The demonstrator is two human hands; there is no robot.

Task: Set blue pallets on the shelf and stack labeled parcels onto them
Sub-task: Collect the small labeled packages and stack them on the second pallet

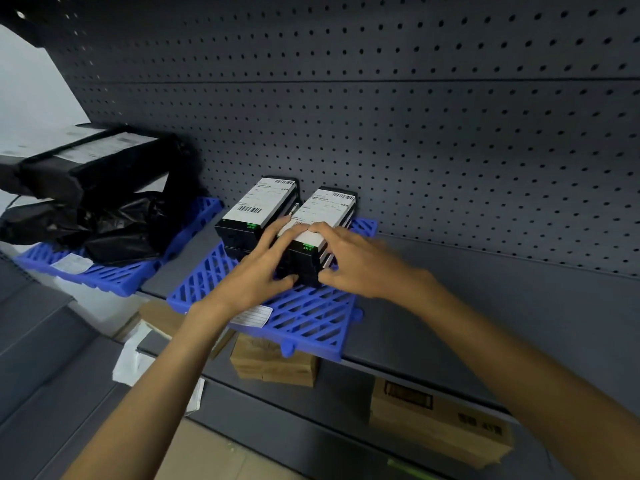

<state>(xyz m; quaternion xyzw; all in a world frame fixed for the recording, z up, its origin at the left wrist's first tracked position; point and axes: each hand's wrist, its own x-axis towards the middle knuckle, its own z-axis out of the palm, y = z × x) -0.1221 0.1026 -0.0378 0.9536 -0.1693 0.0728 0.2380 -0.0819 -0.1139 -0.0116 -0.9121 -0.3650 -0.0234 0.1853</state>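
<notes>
Grey pegboard back panel [450, 133] rose behind the centre pallet [304, 317], filling most of the view. Grey shelf [502, 306] lay directly under the centre pallet, whose blue front edge overhung the shelf lip a bit. Second blue pallet [114, 275] sat on the same shelf left of the centre pallet, apart from it, with a strip of shelf between. Black bagged parcels [114, 223] were heaped on that second pallet, left of the centre pallet, with a flat black labeled parcel [97, 157] on top of the heap. Large cardboard box [440, 424] sat on a lower level below and right of the centre pallet; smaller cardboard box [277, 362] sat just below its front edge. White wrapped item [138, 358] lay below and left of the centre pallet, contents unclear. Left parcel stack [256, 209], black boxes with a white barcode label on top, stood on the centre pallet's rear left part. Right parcel stack [325, 216] stood on the centre pallet just beside it, nearly touching. Left hand [256, 271] gripped the right parcel stack, fingers on its top left edge, thumb at its lower front. Right hand [356, 261] gripped the same stack from the right, fingertips on top, thumb on the front. Loose white label [252, 315] lay on the centre pallet's front left part. Green sticker [308, 246] showed on the held stack's front.
</notes>
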